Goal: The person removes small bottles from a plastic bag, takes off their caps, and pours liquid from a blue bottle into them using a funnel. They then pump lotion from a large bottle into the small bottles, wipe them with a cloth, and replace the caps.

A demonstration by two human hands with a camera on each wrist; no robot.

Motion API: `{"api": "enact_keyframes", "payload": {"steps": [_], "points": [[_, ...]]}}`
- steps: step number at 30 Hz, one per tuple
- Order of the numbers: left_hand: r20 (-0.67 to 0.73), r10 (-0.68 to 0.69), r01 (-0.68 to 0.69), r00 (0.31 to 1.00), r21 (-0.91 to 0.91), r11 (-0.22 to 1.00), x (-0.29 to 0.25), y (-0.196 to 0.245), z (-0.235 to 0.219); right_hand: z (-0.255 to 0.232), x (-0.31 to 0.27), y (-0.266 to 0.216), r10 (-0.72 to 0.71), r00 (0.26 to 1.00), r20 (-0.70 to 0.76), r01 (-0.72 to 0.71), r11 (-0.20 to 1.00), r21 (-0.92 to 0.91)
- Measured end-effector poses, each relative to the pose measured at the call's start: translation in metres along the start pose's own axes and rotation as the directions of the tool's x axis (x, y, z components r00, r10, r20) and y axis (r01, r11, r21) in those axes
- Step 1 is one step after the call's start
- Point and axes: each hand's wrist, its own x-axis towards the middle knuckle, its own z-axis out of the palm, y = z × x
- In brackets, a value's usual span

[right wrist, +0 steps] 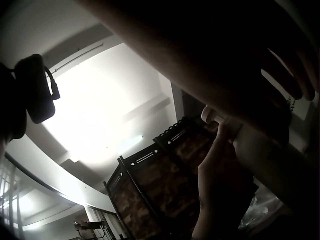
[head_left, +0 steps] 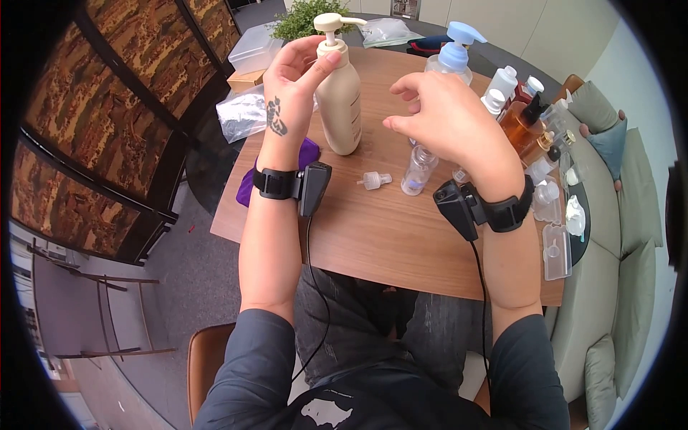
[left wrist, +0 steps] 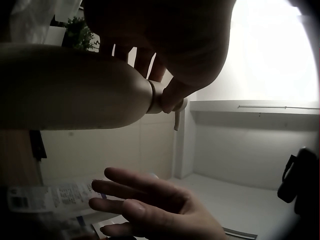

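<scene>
My left hand [head_left: 294, 75] grips the collar of a cream pump bottle [head_left: 340, 107], thumb across the front just below the pump head [head_left: 330, 23]. In the left wrist view the same bottle [left wrist: 75, 87] lies across the picture, with the thumb and fingers around its neck. My right hand [head_left: 455, 115] is apart from it, fingers loosely bent with nothing between them. Behind the right hand stands a clear bottle with a light blue pump [head_left: 453, 57]. Under it is a small clear bottle [head_left: 418, 172], partly hidden by the hand. A small clear spray cap [head_left: 374, 180] lies on the table between.
A row of bottles, including an amber pump bottle [head_left: 522, 123], lines the table's [head_left: 373, 244] right side. A clear hinged case [head_left: 556, 252] lies at the right edge. At left are a purple cloth [head_left: 247, 190] and a plastic bag [head_left: 240, 118]; a green plant [head_left: 308, 20] stands behind.
</scene>
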Motion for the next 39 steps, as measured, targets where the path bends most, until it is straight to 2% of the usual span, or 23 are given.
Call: {"api": "enact_keyframes", "payload": {"steps": [8,11,14,15,18,19,22,23,24,26,28,29,30,32,33,36,37,39], "points": [[-0.005,-0.004,0.004,1.000,0.017,1.000,-0.002,0.002,0.001,0.001,0.001,0.006,-0.019,1.000,-0.012,0.019,1.000,-0.018],[-0.045,0.079,-0.079,0.996,-0.003,0.997,-0.003,0.003,0.005,-0.001,0.001,0.006,-0.022,1.000,-0.011,0.022,1.000,-0.010],[-0.050,0.105,-0.112,0.993,-0.144,0.983,0.003,0.001,-0.010,-0.006,-0.001,0.004,-0.038,0.999,0.009,0.038,0.999,-0.007],[-0.150,0.155,-0.180,0.976,-0.167,0.969,0.004,-0.001,-0.012,-0.008,-0.003,0.003,-0.045,0.999,0.020,0.045,0.999,-0.005],[-0.320,0.220,-0.179,0.921,0.152,0.972,0.005,0.001,-0.021,-0.012,-0.008,0.006,-0.157,0.982,0.102,0.157,0.988,0.010],[-0.323,0.292,-0.193,0.900,0.306,0.932,0.006,0.011,-0.020,-0.012,-0.010,0.008,-0.171,0.975,0.140,0.173,0.985,-0.008],[-0.207,0.192,-0.078,0.959,0.461,0.884,-0.002,0.054,-0.023,-0.014,-0.011,0.011,-0.208,0.956,0.208,0.219,0.975,-0.028],[-0.153,0.111,-0.005,0.982,0.565,0.825,-0.009,0.068,-0.024,-0.016,-0.011,0.010,-0.219,0.954,0.205,0.226,0.974,-0.011],[-0.100,-0.017,0.082,0.995,0.699,0.710,-0.018,0.084,-0.023,-0.017,-0.012,0.010,-0.229,0.952,0.204,0.233,0.972,0.007],[0.042,-0.192,0.007,0.981,0.969,0.247,-0.034,0.091,-0.035,-0.018,-0.012,0.010,-0.232,0.949,0.215,0.234,0.972,0.018],[0.129,-0.369,-0.186,0.920,0.975,-0.123,-0.063,0.088,-0.050,-0.019,-0.013,0.011,-0.234,0.944,0.233,0.236,0.972,0.020],[0.062,-0.527,-0.189,0.847,0.964,-0.189,-0.070,0.087,-0.053,-0.019,-0.011,0.010,-0.237,0.941,0.242,0.240,0.971,0.017],[0.083,-0.539,-0.173,0.838,0.978,-0.118,-0.079,0.086,-0.050,-0.019,-0.011,0.009,-0.240,0.937,0.252,0.244,0.970,0.015],[0.267,-0.508,-0.275,0.819,0.960,0.060,-0.093,0.057,-0.072,-0.018,-0.012,0.006,-0.247,0.932,0.265,0.250,0.968,0.025],[0.302,-0.406,-0.287,0.862,0.953,0.100,-0.098,0.042,-0.080,-0.017,-0.012,0.005,-0.252,0.929,0.270,0.255,0.967,0.027],[0.209,-0.383,-0.175,0.900,0.977,0.122,-0.093,0.050,-0.083,-0.015,-0.009,0.001,-0.250,0.908,0.338,0.235,0.968,0.085],[0.164,-0.334,-0.126,0.928,0.983,0.132,-0.092,0.068,-0.067,-0.012,-0.009,0.001,-0.274,0.905,0.325,0.257,0.962,0.094],[0.185,-0.289,-0.113,0.939,0.962,0.248,-0.089,0.102,-0.047,0.000,-0.009,0.004,-0.316,0.901,0.297,0.295,0.948,0.115]]}}
